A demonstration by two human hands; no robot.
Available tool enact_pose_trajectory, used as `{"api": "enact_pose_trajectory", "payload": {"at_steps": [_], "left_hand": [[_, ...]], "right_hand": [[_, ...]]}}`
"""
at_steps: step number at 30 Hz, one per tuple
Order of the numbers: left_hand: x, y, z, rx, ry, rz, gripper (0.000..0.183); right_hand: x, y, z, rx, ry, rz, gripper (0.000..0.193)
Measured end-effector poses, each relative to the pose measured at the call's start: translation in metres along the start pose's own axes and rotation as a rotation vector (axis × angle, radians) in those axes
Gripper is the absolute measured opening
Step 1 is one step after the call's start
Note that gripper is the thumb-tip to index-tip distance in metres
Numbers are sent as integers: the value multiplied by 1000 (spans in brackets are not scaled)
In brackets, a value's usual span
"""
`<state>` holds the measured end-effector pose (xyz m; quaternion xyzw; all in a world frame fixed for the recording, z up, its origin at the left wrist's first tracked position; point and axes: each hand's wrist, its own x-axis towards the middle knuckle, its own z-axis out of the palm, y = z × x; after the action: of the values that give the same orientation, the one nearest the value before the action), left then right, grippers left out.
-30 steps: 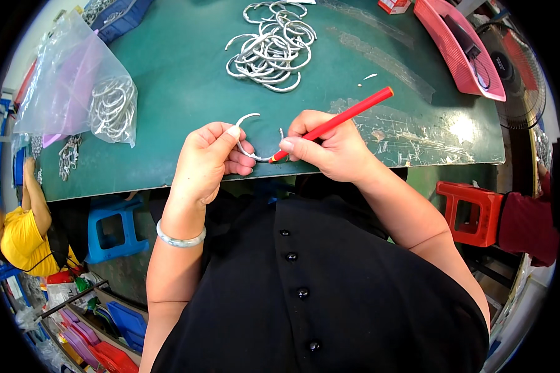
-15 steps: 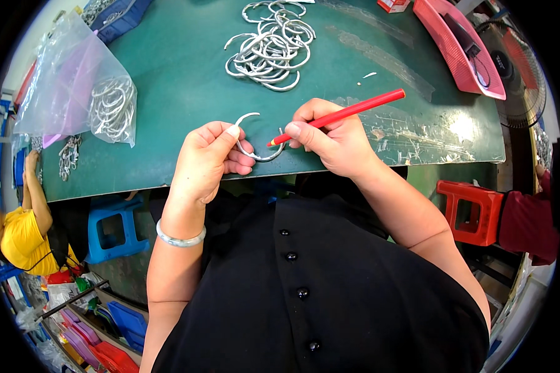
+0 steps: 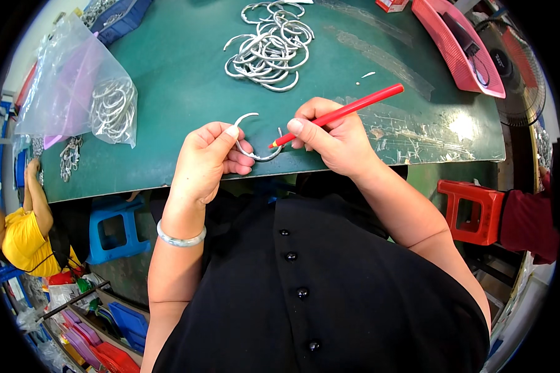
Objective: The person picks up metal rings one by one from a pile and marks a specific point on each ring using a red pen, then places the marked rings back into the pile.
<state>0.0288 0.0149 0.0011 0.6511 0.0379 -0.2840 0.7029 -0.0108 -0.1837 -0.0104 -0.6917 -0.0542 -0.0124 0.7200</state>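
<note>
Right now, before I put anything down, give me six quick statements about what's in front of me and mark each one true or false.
1. The left hand holds a ring. True.
2. That ring is a closed circle. False: its ends stand apart.
3. The right hand holds a red pencil. True.
4. The pencil's tip points right. False: it points left and down.
5. A pile of rings lies on the table, left of a clear bag. False: the pile is right of the bag.
6. The bag has rings in it. True.
</note>
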Motion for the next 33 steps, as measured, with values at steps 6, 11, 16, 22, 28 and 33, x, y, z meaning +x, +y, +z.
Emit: {"api": "enact_pose_trajectory", "payload": {"at_steps": [6,11,16,22,28,33], "left_hand": [[-1,0,-4,-43,-23,19,16],[0,-1,-11,-138,-75,79,16],[-7,-8,-12,-282,-109,123,18],[-2,-15,-8,-489,-198,117,17],[-7,-14,8,-534,-211,72,18],[-11,-12,10,-523,-215,70,23]], "right_hand": [[0,0,-1,75,48,4,17],[3,5,-4,226,133,-54,24],[-1,4,-5,368,214,-95,30],[5,6,-4,113,24,-42,22],[2,9,-3,169,12,-64,18],[2,4,-6,210,48,2,19]]}}
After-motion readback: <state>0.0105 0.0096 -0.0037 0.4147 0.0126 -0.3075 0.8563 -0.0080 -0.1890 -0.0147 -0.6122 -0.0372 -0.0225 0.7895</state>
